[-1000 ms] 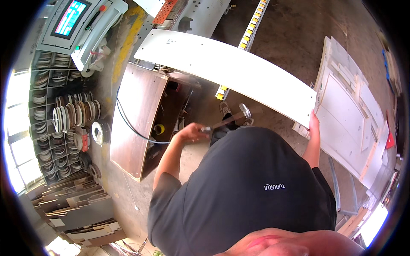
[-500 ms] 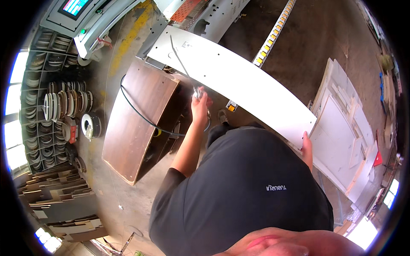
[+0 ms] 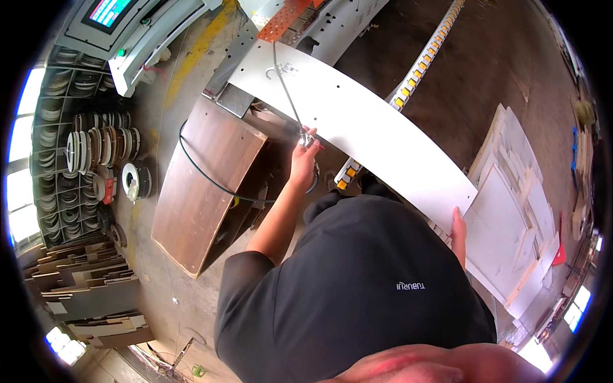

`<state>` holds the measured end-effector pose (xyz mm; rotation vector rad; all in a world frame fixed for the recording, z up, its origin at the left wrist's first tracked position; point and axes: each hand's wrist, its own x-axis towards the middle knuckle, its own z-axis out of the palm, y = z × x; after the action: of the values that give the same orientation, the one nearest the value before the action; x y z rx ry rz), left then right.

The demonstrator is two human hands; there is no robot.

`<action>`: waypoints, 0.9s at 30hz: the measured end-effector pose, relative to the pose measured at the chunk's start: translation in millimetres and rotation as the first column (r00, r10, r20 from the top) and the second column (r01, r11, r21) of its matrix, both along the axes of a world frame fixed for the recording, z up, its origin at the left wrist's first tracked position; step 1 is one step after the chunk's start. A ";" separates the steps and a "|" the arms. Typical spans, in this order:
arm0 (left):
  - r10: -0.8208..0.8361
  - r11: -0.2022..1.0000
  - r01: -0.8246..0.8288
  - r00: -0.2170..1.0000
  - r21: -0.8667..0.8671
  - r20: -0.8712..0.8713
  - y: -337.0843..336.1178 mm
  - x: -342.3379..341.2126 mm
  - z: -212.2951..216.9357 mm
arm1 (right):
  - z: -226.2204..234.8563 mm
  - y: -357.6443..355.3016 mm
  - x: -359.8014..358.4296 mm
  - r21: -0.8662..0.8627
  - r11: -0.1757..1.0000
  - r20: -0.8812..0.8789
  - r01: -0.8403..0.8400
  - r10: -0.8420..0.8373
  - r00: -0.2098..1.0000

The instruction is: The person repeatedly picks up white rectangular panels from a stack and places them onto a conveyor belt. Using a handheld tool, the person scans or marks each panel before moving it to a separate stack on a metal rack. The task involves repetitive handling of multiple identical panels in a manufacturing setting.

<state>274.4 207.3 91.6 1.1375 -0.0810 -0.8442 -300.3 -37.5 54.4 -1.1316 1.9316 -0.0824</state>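
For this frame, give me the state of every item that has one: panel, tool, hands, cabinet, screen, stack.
long white panel: held level, near end gripped
left hand: closed on a thin metal tool at the panel's edge
thin metal tool: lying across the panel top
right hand: gripping the panel's near end
brown cabinet: standing on the floor, black cable draped over it
machine screen: lit
white boards: stacked flat

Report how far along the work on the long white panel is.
Done: the long white panel is up off the stack of white boards. In hand: the right hand grips its near end, while the left hand points a thin metal tool over its face. What remains cannot be told.
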 end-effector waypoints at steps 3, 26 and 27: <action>-0.005 1.000 0.005 0.999 0.012 -0.031 -33.6 6.5 5.1 | -3.4 -34.1 -2.6 0.031 0.999 -0.093 -0.035 0.037 0.995; -0.382 0.884 0.289 0.901 0.368 0.208 -253.0 36.3 44.5 | -18.6 -294.0 28.9 -0.145 0.952 -0.211 -0.269 0.236 0.949; -0.431 0.892 0.367 0.867 0.265 0.251 -249.0 31.7 36.1 | -24.5 -304.5 22.0 -0.161 0.943 -0.160 -0.292 0.267 0.950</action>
<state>306.1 -41.7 127.7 1.4744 -0.5126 -1.0568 -278.2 -342.0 29.9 -1.5614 1.8891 -0.0281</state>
